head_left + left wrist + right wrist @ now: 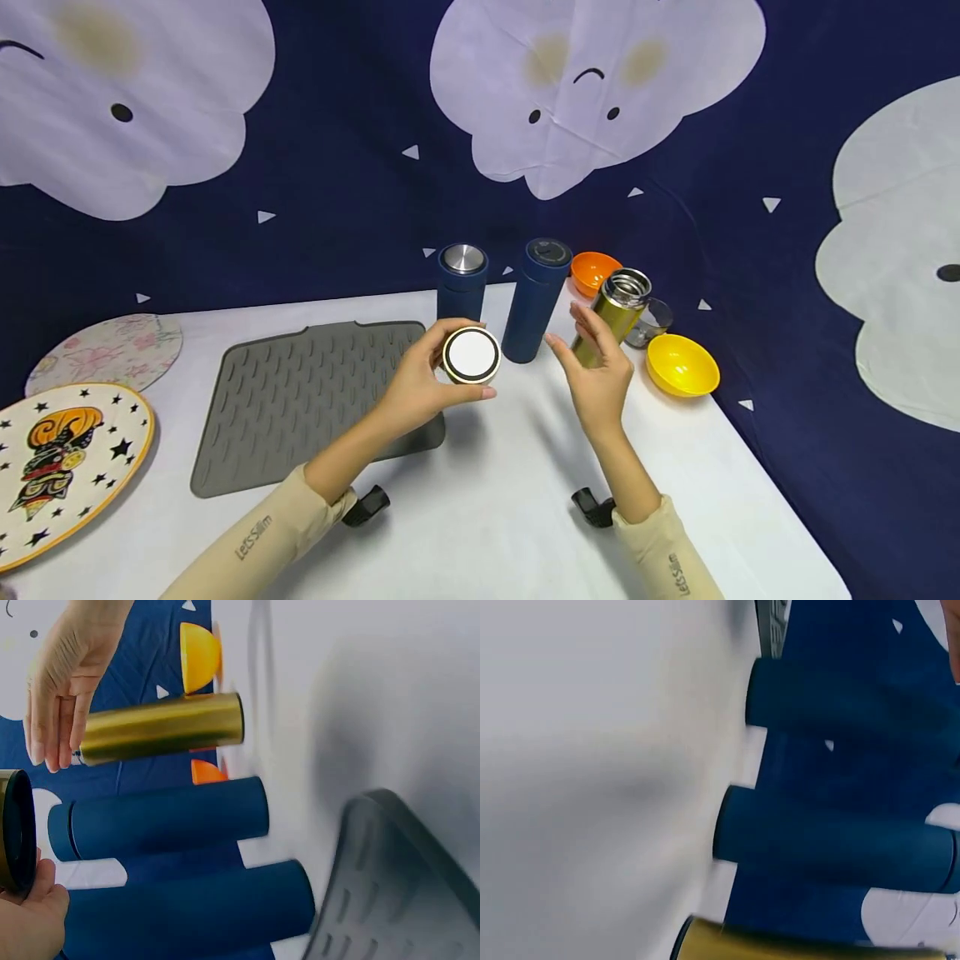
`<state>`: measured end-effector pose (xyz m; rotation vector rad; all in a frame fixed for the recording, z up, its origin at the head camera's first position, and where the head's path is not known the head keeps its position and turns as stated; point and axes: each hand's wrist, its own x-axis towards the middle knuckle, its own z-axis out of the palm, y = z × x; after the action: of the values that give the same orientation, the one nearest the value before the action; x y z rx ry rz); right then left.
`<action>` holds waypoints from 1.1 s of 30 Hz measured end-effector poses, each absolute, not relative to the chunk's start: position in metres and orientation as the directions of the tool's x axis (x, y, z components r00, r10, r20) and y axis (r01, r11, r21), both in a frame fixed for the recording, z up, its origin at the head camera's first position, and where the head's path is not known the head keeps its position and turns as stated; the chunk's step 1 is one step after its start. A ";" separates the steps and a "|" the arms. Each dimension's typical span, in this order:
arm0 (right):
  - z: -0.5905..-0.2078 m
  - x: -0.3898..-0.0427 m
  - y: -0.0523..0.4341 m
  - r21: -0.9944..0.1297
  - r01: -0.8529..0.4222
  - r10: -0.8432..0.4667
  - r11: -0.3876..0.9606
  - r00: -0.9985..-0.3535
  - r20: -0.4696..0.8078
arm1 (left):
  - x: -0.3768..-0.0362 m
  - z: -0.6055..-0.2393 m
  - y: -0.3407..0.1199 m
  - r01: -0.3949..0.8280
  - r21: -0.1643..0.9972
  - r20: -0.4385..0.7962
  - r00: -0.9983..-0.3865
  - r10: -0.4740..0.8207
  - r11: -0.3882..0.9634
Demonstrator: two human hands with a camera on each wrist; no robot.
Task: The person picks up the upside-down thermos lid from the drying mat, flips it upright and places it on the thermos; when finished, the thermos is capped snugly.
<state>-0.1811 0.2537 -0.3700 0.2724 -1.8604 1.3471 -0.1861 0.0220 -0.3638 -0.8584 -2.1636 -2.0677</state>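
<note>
My left hand (431,379) grips a round gold lid (471,355) with a white face and black ring, raised above the white table (510,508). In the left wrist view the lid (15,832) sits at the left edge over my palm (30,915). My right hand (592,367) is open with straight fingers beside the uncapped gold flask (618,312); whether they touch it I cannot tell. That flask (161,727) shows by my right fingers (56,712). Two blue flasks (462,283) (534,300) stand capped just behind the lid.
A grey ribbed mat (315,400) lies to the left. A yellow bowl (681,364), an orange bowl (591,268) and a small clear cup (651,321) surround the gold flask. Two decorated plates (67,450) (112,350) lie far left. A dark blue backdrop hangs behind.
</note>
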 end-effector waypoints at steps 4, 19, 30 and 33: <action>-0.369 -0.184 0.268 -0.731 -0.561 0.358 0.389 -0.638 0.681 | -0.190 -0.359 0.037 0.406 0.913 0.393 -0.840 0.375 -0.049; -0.380 -0.190 0.309 -0.762 -0.475 0.515 0.441 -0.561 0.648 | -0.213 -0.335 0.103 0.470 0.879 0.460 -0.790 0.405 -0.082; -0.391 -0.219 0.319 -0.852 -0.278 0.508 0.443 -0.705 0.494 | -0.243 -0.310 0.165 0.492 0.871 0.460 -0.797 0.391 -0.022; -0.392 -0.225 0.316 -0.863 -0.255 0.525 0.436 -0.707 0.474 | -0.250 -0.304 0.186 0.495 0.867 0.447 -0.824 0.349 0.061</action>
<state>-0.2249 0.3160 -0.3916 -0.2266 -1.9504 1.3419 -0.2498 0.1862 -0.3044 -0.8810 -2.1984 -1.8797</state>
